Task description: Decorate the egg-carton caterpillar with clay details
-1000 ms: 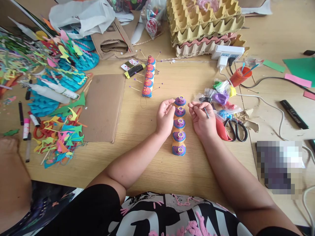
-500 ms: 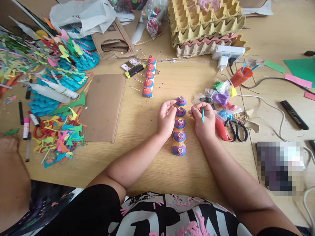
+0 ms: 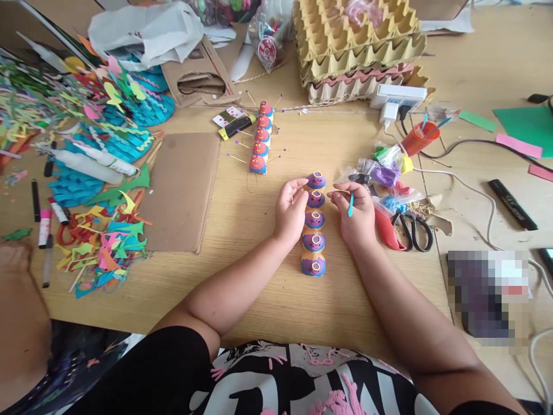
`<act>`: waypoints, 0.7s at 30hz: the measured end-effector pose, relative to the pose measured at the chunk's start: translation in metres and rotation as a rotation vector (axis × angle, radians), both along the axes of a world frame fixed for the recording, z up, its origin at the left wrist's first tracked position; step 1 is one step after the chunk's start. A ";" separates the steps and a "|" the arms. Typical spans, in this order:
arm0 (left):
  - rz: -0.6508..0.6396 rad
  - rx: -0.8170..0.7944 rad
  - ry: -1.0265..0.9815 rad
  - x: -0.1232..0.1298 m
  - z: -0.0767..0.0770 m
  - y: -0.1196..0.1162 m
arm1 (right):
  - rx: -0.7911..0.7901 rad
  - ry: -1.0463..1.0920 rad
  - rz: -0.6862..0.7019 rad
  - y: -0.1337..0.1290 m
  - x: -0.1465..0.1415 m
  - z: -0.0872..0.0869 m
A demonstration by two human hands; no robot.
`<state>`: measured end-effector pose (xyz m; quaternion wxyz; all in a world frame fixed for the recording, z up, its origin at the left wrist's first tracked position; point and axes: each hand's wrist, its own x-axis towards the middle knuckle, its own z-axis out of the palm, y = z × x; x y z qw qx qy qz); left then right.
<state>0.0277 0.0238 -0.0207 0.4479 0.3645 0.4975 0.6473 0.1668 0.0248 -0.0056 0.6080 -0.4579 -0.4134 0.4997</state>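
Note:
A strip of egg-carton cups (image 3: 314,241) stands in front of me, its cups covered in purple and blue clay with small faces and yellow rings on top. My left hand (image 3: 291,212) is at the left side of its upper cups, thumb and fingers curved and apart; whether the fingertips touch the strip I cannot tell. On the other side, my right hand (image 3: 358,216) holds a small blue clay tool (image 3: 350,204) between closed fingers, close to the second cup. Farther off sits a finished-looking red and blue egg-carton caterpillar (image 3: 260,138) with purple-tipped sticks.
Bagged clay (image 3: 384,173) and black-handled scissors (image 3: 412,230) lie to the right, near an orange cup (image 3: 421,138). Egg trays (image 3: 358,52) are stacked behind, by a power strip (image 3: 398,95). Leftward are cardboard (image 3: 184,190), paper scraps (image 3: 106,248) and another person's arm (image 3: 21,323).
The view has shifted slightly. My right hand and the blue tool have moved a little nearer the strip; my left hand stays in much the same place.

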 end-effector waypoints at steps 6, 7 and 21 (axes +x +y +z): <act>0.011 0.000 0.004 0.000 0.001 0.001 | -0.023 -0.040 0.055 -0.002 -0.001 0.001; 0.012 -0.001 0.005 0.000 0.001 0.001 | -0.026 -0.063 0.060 -0.002 -0.001 0.002; -0.001 0.018 -0.035 0.001 -0.003 0.005 | 0.263 -0.441 -0.394 -0.006 0.050 0.070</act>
